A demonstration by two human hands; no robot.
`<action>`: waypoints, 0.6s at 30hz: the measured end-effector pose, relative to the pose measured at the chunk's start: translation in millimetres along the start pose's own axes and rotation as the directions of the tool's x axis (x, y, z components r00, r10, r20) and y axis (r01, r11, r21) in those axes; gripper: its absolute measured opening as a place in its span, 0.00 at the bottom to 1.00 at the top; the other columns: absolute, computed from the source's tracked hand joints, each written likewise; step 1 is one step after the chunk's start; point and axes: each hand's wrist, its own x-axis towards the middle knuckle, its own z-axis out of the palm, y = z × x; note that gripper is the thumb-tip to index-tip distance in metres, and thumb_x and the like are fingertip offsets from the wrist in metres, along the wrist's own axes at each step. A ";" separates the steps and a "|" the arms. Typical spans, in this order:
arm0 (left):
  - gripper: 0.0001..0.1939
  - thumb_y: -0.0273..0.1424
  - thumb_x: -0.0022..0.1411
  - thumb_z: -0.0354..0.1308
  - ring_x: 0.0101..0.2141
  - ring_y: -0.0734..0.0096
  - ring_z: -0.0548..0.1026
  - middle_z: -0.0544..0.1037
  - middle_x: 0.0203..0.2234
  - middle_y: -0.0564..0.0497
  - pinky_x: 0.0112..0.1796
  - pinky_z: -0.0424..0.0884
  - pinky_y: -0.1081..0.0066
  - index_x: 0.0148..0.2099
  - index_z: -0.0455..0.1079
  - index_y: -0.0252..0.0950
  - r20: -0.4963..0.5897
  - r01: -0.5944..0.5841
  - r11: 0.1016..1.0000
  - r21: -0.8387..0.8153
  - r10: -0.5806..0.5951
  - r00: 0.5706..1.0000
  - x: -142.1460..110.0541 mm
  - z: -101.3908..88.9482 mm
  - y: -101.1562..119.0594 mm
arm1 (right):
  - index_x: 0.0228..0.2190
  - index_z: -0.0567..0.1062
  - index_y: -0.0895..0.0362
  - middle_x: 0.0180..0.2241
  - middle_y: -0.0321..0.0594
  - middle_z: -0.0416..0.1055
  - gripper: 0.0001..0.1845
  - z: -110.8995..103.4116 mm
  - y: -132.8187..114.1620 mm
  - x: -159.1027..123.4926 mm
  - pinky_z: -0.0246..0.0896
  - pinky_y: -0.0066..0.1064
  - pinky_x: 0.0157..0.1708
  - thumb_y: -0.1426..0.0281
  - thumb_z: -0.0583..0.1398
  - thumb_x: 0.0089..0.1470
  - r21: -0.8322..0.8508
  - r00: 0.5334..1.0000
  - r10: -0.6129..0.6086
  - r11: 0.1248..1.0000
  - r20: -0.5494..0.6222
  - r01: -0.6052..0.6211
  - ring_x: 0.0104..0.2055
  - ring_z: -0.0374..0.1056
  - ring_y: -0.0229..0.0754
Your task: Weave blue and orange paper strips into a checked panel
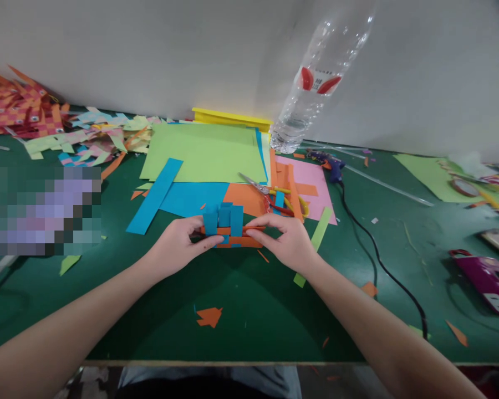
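Observation:
Between my two hands is a small weaving of blue and orange paper strips (236, 223), its blue strips standing upright across the orange ones. My left hand (183, 242) pinches its left end, thumb in front and fingers behind. At the other end, my right hand (283, 237) grips an orange strip between thumb and fingers. Just behind the weaving lie scissors (255, 184), their handles partly covered by orange strips. A loose blue strip (154, 197) rests on the paper sheets behind my left hand, and a green strip (314, 246) lies beside my right wrist.
Green paper sheets (203, 152) are stacked at the back, near a clear plastic bottle (311, 88). A glue gun (335, 166) trails a black cord on the right. Woven paper pieces (29, 108) are heaped at left. A purple device (488, 280) lies at right.

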 end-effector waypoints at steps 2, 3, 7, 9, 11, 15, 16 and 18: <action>0.08 0.35 0.55 0.62 0.31 0.63 0.79 0.81 0.32 0.52 0.33 0.77 0.66 0.35 0.74 0.37 0.037 0.047 0.992 -0.114 -0.044 0.998 0.8 1.1 0.2 | 0.31 0.78 0.55 0.31 0.38 0.78 0.05 0.5 -2.3 0.2 0.71 0.31 0.35 0.68 0.62 0.52 0.050 0.999 0.049 0.998 -0.011 -0.049 0.33 0.74 0.40; 0.08 0.35 0.54 0.63 0.32 0.62 0.79 0.82 0.33 0.51 0.33 0.77 0.65 0.36 0.75 0.37 0.059 0.078 0.983 -0.166 -0.069 0.996 1.2 1.5 0.3 | 0.30 0.78 0.55 0.30 0.38 0.78 0.05 1.0 -3.4 0.0 0.72 0.32 0.35 0.67 0.62 0.52 0.084 0.997 0.076 0.994 -0.012 -0.075 0.33 0.74 0.40; 0.11 0.34 0.54 0.63 0.36 0.60 0.80 0.81 0.37 0.51 0.36 0.78 0.63 0.40 0.75 0.37 0.132 0.161 0.947 -0.277 -0.129 0.983 2.1 2.4 0.0 | 0.31 0.78 0.57 0.29 0.39 0.78 0.07 3.0 -5.4 -1.4 0.73 0.33 0.33 0.67 0.62 0.51 0.205 0.984 0.175 0.963 0.016 -0.174 0.31 0.75 0.40; 0.11 0.35 0.54 0.63 0.37 0.60 0.80 0.81 0.37 0.51 0.37 0.78 0.62 0.40 0.75 0.37 0.151 0.163 0.947 -0.276 -0.124 0.981 1.8 3.2 -0.6 | 0.31 0.78 0.57 0.30 0.39 0.78 0.07 3.8 -4.9 -1.8 0.73 0.33 0.33 0.67 0.63 0.51 0.224 0.982 0.190 0.956 0.025 -0.190 0.31 0.75 0.40; 0.11 0.34 0.54 0.63 0.37 0.60 0.80 0.81 0.37 0.51 0.38 0.78 0.62 0.40 0.75 0.37 0.152 0.158 0.955 -0.252 -0.123 0.981 0.9 4.1 -1.1 | 0.31 0.78 0.57 0.31 0.40 0.78 0.06 4.2 -4.0 -1.8 0.73 0.32 0.34 0.67 0.63 0.51 0.230 0.982 0.190 0.954 0.024 -0.190 0.31 0.75 0.40; 0.15 0.36 0.50 0.66 0.35 0.60 0.80 0.82 0.36 0.51 0.38 0.76 0.63 0.40 0.74 0.36 0.136 0.157 0.975 -0.155 -0.137 0.981 -1.5 3.9 -0.8 | 0.32 0.78 0.57 0.30 0.39 0.78 0.07 3.5 -3.4 -1.1 0.74 0.32 0.33 0.67 0.63 0.51 0.232 0.983 0.183 0.955 0.020 -0.183 0.31 0.75 0.39; 0.15 0.37 0.50 0.66 0.35 0.60 0.80 0.82 0.35 0.51 0.38 0.76 0.64 0.40 0.74 0.36 0.137 0.154 0.980 -0.128 -0.137 0.981 -2.1 3.1 -0.6 | 0.32 0.78 0.56 0.30 0.38 0.78 0.07 3.1 -3.7 -1.0 0.74 0.31 0.34 0.67 0.63 0.51 0.230 0.983 0.185 0.955 0.021 -0.184 0.31 0.75 0.39; 0.16 0.39 0.50 0.66 0.36 0.60 0.79 0.81 0.36 0.52 0.39 0.75 0.64 0.40 0.75 0.37 0.149 0.132 0.989 -0.068 -0.121 0.981 -3.1 0.9 -0.3 | 0.32 0.78 0.56 0.30 0.38 0.78 0.07 2.4 -4.6 -1.0 0.73 0.31 0.34 0.67 0.63 0.51 0.221 0.981 0.193 0.956 0.021 -0.193 0.32 0.75 0.39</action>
